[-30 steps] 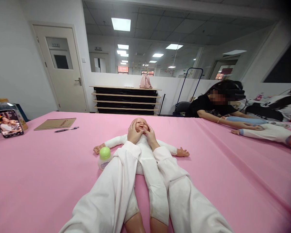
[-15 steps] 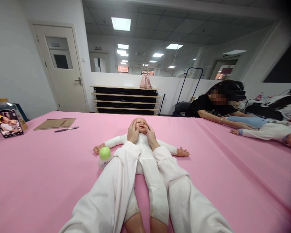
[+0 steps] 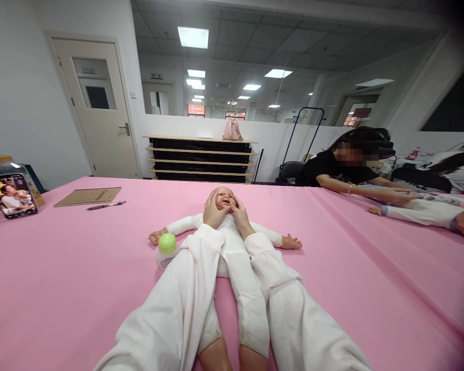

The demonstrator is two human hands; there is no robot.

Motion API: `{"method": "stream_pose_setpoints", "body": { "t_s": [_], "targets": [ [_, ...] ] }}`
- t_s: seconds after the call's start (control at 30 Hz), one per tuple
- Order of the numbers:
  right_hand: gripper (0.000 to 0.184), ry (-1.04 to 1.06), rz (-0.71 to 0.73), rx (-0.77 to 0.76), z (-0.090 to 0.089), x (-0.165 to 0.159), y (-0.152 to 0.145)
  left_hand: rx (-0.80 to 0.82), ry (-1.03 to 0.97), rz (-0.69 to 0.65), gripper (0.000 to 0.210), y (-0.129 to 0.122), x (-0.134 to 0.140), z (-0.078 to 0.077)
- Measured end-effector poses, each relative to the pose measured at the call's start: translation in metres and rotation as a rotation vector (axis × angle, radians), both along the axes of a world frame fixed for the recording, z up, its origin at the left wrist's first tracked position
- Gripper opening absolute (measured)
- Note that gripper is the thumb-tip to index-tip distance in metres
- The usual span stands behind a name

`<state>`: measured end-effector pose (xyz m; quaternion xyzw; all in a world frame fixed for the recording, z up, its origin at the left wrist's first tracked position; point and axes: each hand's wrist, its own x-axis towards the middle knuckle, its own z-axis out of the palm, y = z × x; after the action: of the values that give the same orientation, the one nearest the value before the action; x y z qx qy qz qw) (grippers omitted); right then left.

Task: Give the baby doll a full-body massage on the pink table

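A baby doll (image 3: 237, 263) in a white cloth body suit lies on its back on the pink tablecloth, head away from me and arms spread. My left hand (image 3: 214, 209) cups the left side of the doll's head (image 3: 225, 192), its thumb by the mouth and chin. Around the other side of the face is my right hand (image 3: 240, 216), its thumb also near the chin. Both hands rest against the head. My white sleeves cover part of the doll's body. A small bottle with a green cap (image 3: 167, 243) stands beside my left forearm.
At the left are a phone (image 3: 12, 196) propped against a bottle, a brown notebook (image 3: 88, 196) and a pen (image 3: 106, 205). On the right a co-worker (image 3: 348, 159) leans over another doll (image 3: 425, 212). A rack (image 3: 201, 159) stands behind the table.
Both my thumbs have moved in and down toward the doll's mouth and chin, while my palms stay on its head. The co-worker's hands have shifted over the other doll.
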<state>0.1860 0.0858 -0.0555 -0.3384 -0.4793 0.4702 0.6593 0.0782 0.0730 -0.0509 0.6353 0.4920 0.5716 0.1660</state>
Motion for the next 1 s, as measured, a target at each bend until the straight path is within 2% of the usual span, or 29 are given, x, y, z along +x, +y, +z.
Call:
{"method": "stream_pose_setpoints", "body": {
  "t_s": [0.23,0.37,0.5,0.67,1.0],
  "targets": [
    [0.064,-0.034,-0.022,-0.002,-0.001,0.000,0.000,0.010,-0.003,0.009,0.063,0.003,0.000,-0.004],
    [0.060,0.017,0.005,-0.014,-0.001,-0.001,0.002,-0.017,-0.021,-0.005,0.051,0.005,-0.001,-0.003],
    [0.053,0.026,-0.035,-0.001,-0.002,-0.001,0.005,-0.028,-0.038,0.002,0.040,0.005,-0.001,-0.001],
    [0.062,-0.020,-0.012,0.008,0.000,0.000,0.001,-0.032,-0.034,-0.011,0.043,0.003,-0.001,0.000],
    [0.078,-0.102,-0.058,0.045,0.002,-0.001,-0.004,-0.012,-0.021,-0.008,0.054,0.004,-0.002,-0.002]
  ]
}}
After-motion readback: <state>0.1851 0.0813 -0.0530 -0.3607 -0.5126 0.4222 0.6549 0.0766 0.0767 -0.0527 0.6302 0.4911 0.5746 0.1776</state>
